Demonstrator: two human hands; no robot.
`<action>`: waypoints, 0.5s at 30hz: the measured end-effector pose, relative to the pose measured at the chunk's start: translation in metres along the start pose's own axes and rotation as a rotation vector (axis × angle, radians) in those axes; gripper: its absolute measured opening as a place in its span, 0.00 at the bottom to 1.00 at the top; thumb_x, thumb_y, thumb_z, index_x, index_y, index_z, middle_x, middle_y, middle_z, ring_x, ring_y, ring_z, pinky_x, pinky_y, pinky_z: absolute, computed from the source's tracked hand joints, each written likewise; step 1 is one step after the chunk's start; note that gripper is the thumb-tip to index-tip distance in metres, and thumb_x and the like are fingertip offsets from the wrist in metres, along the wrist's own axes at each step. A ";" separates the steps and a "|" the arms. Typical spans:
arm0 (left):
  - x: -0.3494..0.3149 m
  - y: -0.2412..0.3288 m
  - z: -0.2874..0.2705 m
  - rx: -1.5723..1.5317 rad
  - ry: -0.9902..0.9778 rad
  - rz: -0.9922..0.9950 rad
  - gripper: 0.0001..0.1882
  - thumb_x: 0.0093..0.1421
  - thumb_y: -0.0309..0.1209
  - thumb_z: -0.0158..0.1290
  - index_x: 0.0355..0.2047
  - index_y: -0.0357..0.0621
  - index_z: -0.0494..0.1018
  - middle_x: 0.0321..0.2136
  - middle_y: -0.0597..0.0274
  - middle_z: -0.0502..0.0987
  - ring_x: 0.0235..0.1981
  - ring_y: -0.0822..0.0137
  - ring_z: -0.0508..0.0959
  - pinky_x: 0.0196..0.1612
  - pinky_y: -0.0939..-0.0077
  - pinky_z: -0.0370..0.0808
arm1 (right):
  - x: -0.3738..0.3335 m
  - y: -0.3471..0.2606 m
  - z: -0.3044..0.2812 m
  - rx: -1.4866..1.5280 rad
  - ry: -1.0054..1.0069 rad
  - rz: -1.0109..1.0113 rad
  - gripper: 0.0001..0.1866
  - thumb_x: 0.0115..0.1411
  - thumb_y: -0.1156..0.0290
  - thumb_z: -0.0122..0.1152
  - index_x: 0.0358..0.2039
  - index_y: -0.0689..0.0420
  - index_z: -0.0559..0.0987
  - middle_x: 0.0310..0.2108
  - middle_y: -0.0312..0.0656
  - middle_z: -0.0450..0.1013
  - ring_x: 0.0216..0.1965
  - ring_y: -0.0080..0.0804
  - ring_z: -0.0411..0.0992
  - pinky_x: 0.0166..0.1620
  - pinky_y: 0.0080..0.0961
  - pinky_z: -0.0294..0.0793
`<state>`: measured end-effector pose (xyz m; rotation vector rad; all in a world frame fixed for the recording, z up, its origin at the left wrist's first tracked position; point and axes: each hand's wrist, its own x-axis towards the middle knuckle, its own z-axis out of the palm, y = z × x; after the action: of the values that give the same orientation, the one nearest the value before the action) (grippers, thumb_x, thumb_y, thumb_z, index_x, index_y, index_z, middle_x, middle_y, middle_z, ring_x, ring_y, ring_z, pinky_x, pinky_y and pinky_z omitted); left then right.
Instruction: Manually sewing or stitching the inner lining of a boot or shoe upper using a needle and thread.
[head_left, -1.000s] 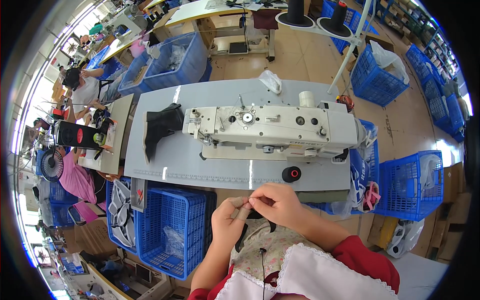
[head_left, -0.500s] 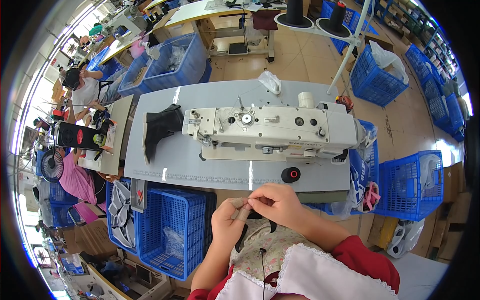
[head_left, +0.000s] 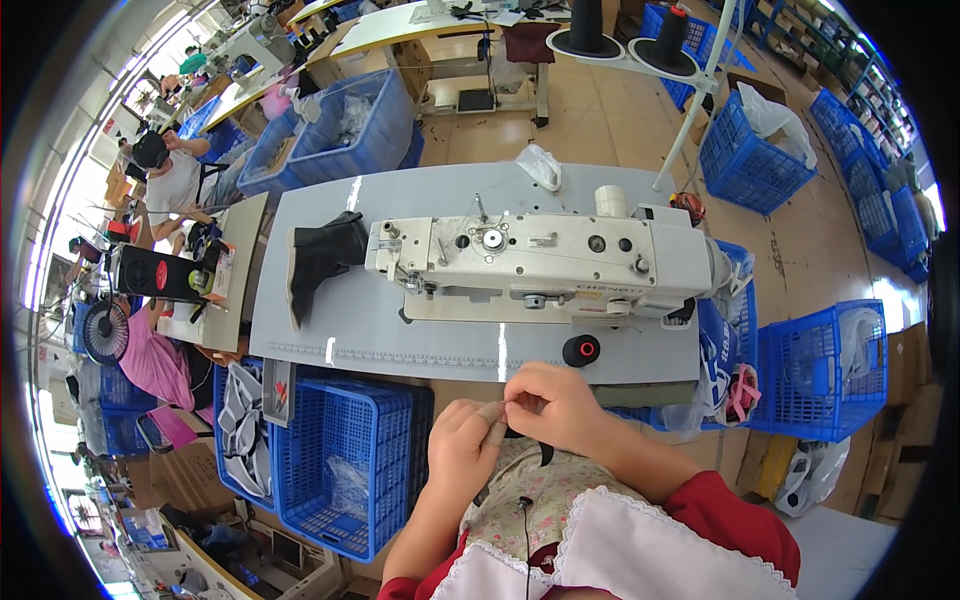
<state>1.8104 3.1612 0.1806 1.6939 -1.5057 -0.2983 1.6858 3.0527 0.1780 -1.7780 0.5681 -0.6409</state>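
Observation:
Both my hands meet just beyond my lap, in front of the sewing machine table (head_left: 450, 355). My left hand (head_left: 462, 440) is closed, its fingertips together, with beige wrapping around at least one finger. My right hand (head_left: 552, 405) pinches thumb against forefinger, right at the left fingertips. Whatever lies between them is too small to make out. Under the hands a floral apron (head_left: 525, 490) covers my lap, with a bit of black strap by the right wrist. A white sewing machine (head_left: 540, 255) stands on the table, and a black boot (head_left: 325, 255) lies left of it.
A black spool with a red centre (head_left: 581, 350) sits near the table's front edge. Blue crates (head_left: 330, 470) stand at the left, one with grey-and-white pieces (head_left: 245, 430). More blue crates (head_left: 820, 370) are at the right. Another person (head_left: 175, 175) sits at the far left.
My left hand has turned and its fingers are drawn closer together. The right hand has shifted slightly, still pinching. The black strap by the left wrist no longer shows.

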 end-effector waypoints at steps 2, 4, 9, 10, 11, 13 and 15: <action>0.000 0.000 0.001 0.018 -0.005 0.014 0.07 0.46 0.21 0.57 0.29 0.38 0.74 0.25 0.57 0.75 0.28 0.57 0.74 0.32 0.67 0.71 | 0.000 0.002 0.000 -0.048 0.002 -0.047 0.03 0.48 0.78 0.59 0.23 0.60 0.74 0.22 0.34 0.68 0.22 0.18 0.65 0.23 0.17 0.63; -0.001 0.000 0.001 0.036 -0.010 0.029 0.07 0.46 0.21 0.56 0.29 0.38 0.74 0.25 0.58 0.75 0.27 0.58 0.74 0.32 0.67 0.71 | 0.000 0.004 0.002 -0.039 0.044 -0.110 0.03 0.49 0.77 0.58 0.23 0.60 0.72 0.22 0.34 0.67 0.22 0.18 0.64 0.24 0.18 0.64; -0.002 -0.001 0.003 -0.019 -0.058 -0.006 0.06 0.47 0.22 0.56 0.28 0.39 0.75 0.25 0.58 0.76 0.27 0.57 0.74 0.31 0.67 0.71 | 0.003 0.021 -0.001 0.186 0.082 0.141 0.03 0.54 0.74 0.57 0.26 0.59 0.73 0.24 0.33 0.69 0.24 0.18 0.65 0.27 0.17 0.64; -0.003 -0.001 0.004 -0.020 -0.060 -0.004 0.06 0.47 0.22 0.56 0.28 0.39 0.75 0.25 0.58 0.76 0.27 0.57 0.74 0.31 0.67 0.71 | 0.003 0.028 -0.003 0.288 0.118 0.268 0.04 0.56 0.72 0.55 0.28 0.58 0.72 0.25 0.33 0.69 0.25 0.19 0.65 0.28 0.17 0.65; -0.005 -0.003 0.004 -0.068 -0.067 -0.042 0.05 0.47 0.22 0.56 0.28 0.38 0.75 0.25 0.58 0.76 0.27 0.59 0.74 0.32 0.69 0.72 | 0.003 0.031 -0.006 0.287 0.119 0.268 0.04 0.56 0.72 0.55 0.28 0.58 0.72 0.25 0.33 0.69 0.25 0.19 0.65 0.28 0.17 0.65; -0.009 -0.009 0.003 -0.119 -0.076 -0.080 0.05 0.48 0.21 0.56 0.27 0.38 0.75 0.25 0.59 0.77 0.28 0.61 0.75 0.32 0.71 0.72 | 0.003 0.039 -0.016 0.626 0.168 0.365 0.05 0.61 0.70 0.51 0.33 0.57 0.72 0.28 0.33 0.70 0.27 0.17 0.64 0.30 0.15 0.66; -0.014 -0.016 0.002 -0.337 -0.178 -0.383 0.04 0.50 0.21 0.55 0.28 0.36 0.73 0.26 0.62 0.77 0.29 0.68 0.75 0.34 0.75 0.71 | -0.004 0.051 -0.024 0.676 0.180 0.348 0.06 0.62 0.69 0.49 0.36 0.57 0.70 0.32 0.36 0.71 0.28 0.19 0.66 0.31 0.15 0.67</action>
<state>1.8169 3.1720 0.1629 1.7000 -1.1607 -0.8752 1.6640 3.0244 0.1339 -0.9688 0.6660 -0.6525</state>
